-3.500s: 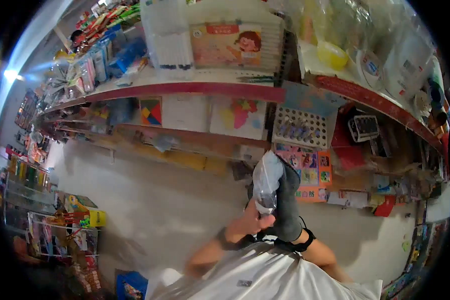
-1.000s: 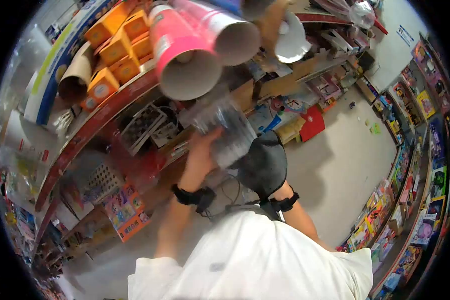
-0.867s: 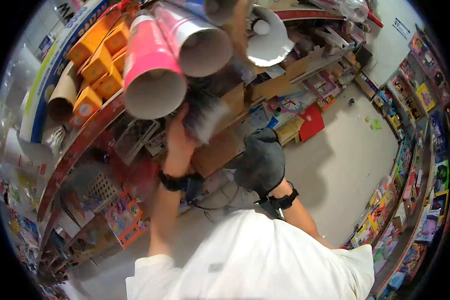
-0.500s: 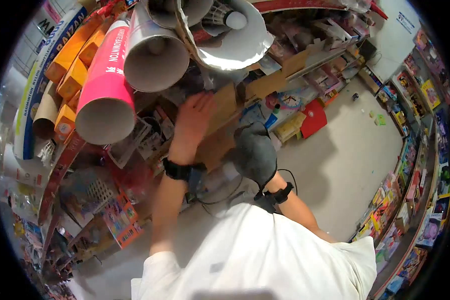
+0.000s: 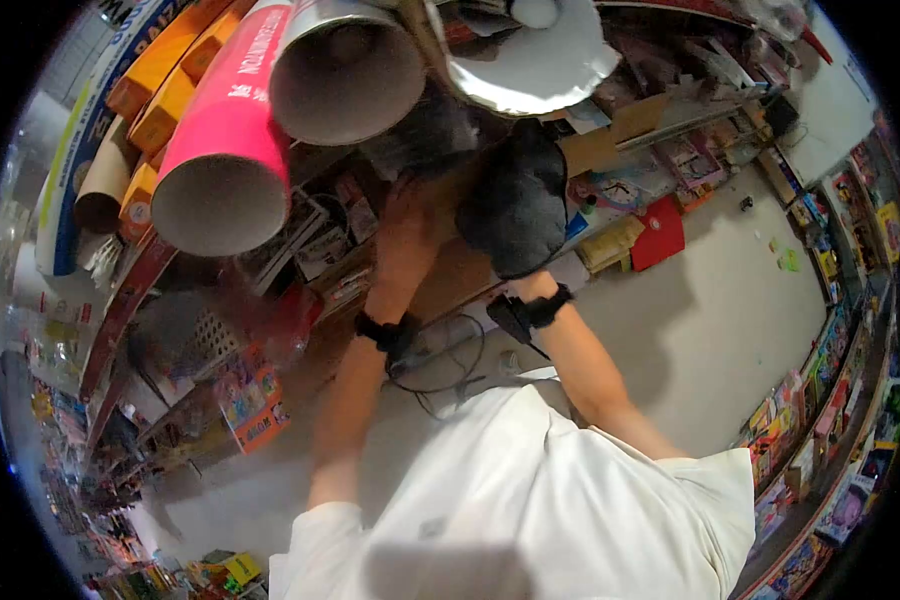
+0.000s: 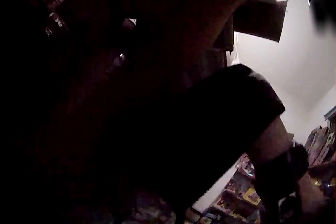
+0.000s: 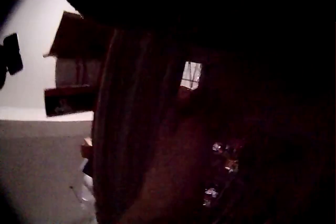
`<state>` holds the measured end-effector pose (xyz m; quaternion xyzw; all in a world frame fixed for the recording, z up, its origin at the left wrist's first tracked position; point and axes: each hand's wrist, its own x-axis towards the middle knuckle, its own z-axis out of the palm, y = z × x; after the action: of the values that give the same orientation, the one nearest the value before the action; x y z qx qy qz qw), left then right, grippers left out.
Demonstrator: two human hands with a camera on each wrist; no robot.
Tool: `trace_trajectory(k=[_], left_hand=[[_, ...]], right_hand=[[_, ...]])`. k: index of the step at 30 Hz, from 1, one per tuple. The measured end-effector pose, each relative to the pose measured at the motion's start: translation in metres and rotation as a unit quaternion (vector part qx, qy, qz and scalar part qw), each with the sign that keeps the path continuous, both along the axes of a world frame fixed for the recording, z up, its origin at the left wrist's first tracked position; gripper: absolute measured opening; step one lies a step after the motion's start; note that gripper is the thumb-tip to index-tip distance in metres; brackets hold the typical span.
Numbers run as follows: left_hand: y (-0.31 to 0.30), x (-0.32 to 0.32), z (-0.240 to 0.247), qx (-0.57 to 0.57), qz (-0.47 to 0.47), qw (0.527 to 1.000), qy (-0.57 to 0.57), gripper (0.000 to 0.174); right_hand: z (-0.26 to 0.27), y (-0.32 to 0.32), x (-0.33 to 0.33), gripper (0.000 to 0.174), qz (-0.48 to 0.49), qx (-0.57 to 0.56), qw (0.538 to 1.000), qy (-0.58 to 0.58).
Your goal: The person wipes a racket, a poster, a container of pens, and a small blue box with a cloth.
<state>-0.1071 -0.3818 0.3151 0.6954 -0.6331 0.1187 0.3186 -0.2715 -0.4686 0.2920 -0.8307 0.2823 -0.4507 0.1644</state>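
Note:
In the head view my bare left hand (image 5: 407, 240) reaches up in shadow under the badminton tubes, its fingers extended and blurred. Its fingertips are right at a dark, shiny plastic package (image 5: 425, 132), partly hidden beneath the tubes. My right hand (image 5: 518, 205) wears a dark grey mitt that hides its fingers. It is raised beside the package, below the torn white tube (image 5: 530, 75), and I cannot tell whether it grips anything. Both wrist views are very dark; the left one shows the mitt (image 6: 210, 113) as a black shape with the bare wrist beyond.
A pink tube (image 5: 225, 150) and a silver-grey tube (image 5: 348, 75) jut out over the hands from the upper shelf. Orange boxes (image 5: 165, 110) lie left of them. The red shelf edge (image 5: 125, 310) runs down at left. A black cable (image 5: 470, 350) hangs below the wrists.
The clear package in my left hand went up under the tubes. Since half a second ago the mitted right hand has risen towards the shelf beside the left. The head view has shifted slightly.

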Motion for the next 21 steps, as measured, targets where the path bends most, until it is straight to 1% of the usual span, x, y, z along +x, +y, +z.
trace_trajectory(k=[1,3,4,6,7,10,12,14,15,16,17,18,19,20,21], left_hand=[[0.001,-0.002,0.0,0.002,0.008,1.0,-0.001,0.04],[0.003,-0.005,0.001,-0.018,-0.012,1.0,0.007,0.05],[0.005,-0.003,0.0,-0.017,-0.004,1.0,0.007,0.05],[0.007,0.002,-0.001,0.001,-0.032,0.999,0.017,0.057],[0.008,0.004,-0.001,0.0,-0.025,1.0,0.017,0.057],[0.008,0.004,-0.005,0.008,-0.036,0.999,0.021,0.059],[0.006,0.003,-0.005,0.011,-0.037,0.999,-0.002,0.058],[0.007,0.0,0.0,0.009,-0.038,0.999,0.007,0.057],[0.009,-0.003,0.002,0.008,-0.041,0.999,0.015,0.056],[0.011,-0.007,0.004,0.006,-0.038,0.999,0.018,0.056],[0.015,-0.013,0.005,-0.01,-0.035,0.999,0.017,0.056],[0.021,-0.019,0.005,-0.026,-0.031,0.999,0.017,0.056],[0.03,-0.024,0.001,-0.025,-0.027,0.999,0.023,0.056],[0.04,-0.028,-0.004,-0.006,-0.036,0.999,0.039,0.057],[0.051,-0.032,-0.009,0.014,-0.046,0.997,0.053,0.057]], right_hand=[[-0.009,0.001,0.012,0.043,0.028,0.029,0.999,-0.027],[-0.033,0.008,0.037,0.044,0.09,0.096,0.988,-0.079],[-0.048,0.015,0.048,0.045,0.121,0.13,0.979,-0.1],[-0.078,0.031,0.065,0.046,0.181,0.21,0.951,-0.134],[-0.092,0.037,0.07,0.047,0.205,0.245,0.936,-0.144],[-0.125,0.053,0.073,0.051,0.254,0.329,0.896,-0.157],[-0.139,0.059,0.072,0.052,0.263,0.344,0.888,-0.154],[-0.135,0.066,0.07,0.054,0.326,0.468,0.777,-0.266],[-0.133,0.067,0.07,0.054,0.327,0.467,0.778,-0.262],[-0.122,0.071,0.07,0.055,0.338,0.534,0.706,-0.32],[-0.115,0.076,0.069,0.056,0.344,0.596,0.624,-0.372],[-0.123,0.077,0.071,0.056,0.343,0.599,0.624,-0.365],[-0.131,0.079,0.074,0.056,0.317,0.538,0.733,-0.27],[-0.139,0.083,0.075,0.057,0.284,0.462,0.823,-0.168],[-0.148,0.092,0.071,0.057,0.284,0.465,0.822,-0.164]])
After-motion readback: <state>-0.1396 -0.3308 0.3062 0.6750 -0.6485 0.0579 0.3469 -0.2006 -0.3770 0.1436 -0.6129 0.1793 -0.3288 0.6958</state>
